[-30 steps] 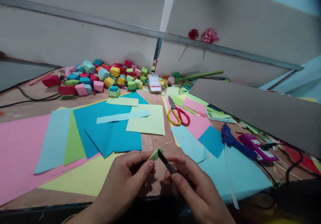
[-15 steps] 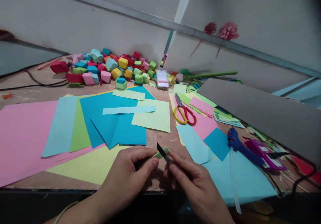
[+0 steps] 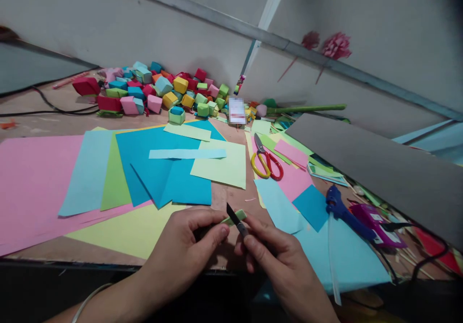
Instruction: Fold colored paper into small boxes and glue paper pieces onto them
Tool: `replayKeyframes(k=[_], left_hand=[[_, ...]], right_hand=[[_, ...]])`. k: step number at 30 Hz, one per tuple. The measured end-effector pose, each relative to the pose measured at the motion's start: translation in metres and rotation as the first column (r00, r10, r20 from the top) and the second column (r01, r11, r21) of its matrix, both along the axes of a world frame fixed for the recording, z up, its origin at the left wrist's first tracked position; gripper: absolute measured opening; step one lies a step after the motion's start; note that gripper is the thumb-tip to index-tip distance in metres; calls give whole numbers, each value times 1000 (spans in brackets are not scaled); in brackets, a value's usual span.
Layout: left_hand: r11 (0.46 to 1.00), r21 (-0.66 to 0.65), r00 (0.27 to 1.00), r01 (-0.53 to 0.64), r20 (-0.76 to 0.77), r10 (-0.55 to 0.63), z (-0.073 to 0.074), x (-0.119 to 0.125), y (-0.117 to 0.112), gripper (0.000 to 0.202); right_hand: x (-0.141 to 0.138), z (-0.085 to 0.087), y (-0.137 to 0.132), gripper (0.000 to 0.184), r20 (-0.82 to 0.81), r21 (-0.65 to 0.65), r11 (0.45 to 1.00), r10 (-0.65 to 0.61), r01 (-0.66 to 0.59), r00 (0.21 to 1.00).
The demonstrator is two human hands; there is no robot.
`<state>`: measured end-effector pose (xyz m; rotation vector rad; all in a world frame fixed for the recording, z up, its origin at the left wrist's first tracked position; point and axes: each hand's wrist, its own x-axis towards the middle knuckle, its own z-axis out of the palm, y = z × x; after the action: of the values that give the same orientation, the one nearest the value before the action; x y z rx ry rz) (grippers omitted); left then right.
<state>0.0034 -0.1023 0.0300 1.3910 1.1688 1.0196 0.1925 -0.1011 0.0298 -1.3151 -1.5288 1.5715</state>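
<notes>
Close to the table's front edge, my left hand [image 3: 197,238] pinches a small light green paper piece [image 3: 239,214] between thumb and fingers. My right hand [image 3: 269,250] is closed round a craft knife [image 3: 236,219], its dark blade pointing up and to the left across the green paper. The right fingertips also reach the paper's far end. Most of the knife's handle and part of the paper are hidden by my fingers. Beyond my hands lie a pale green sheet [image 3: 220,171] and a light blue strip [image 3: 181,154] on blue paper [image 3: 188,188].
Folded paper boxes [image 3: 164,87] are heaped along the wall beside a phone [image 3: 237,111]. Red-and-yellow scissors [image 3: 265,161] lie on pink paper. At right are a blue glue gun [image 3: 347,214], a purple device [image 3: 379,224], a grey board [image 3: 379,164] and black cables [image 3: 434,255].
The camera view has tilted slightly, shifting the table's contents a little. Both hands keep their holds on the paper and the knife, with hardly any movement.
</notes>
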Motion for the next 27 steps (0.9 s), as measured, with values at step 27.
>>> replayKeyframes(k=[27], left_hand=[[940,-312,946,137,324,-30,1,4,-2,21]], right_hand=[[-5,-20,-13,52,278,736,675,-240,-46,930]])
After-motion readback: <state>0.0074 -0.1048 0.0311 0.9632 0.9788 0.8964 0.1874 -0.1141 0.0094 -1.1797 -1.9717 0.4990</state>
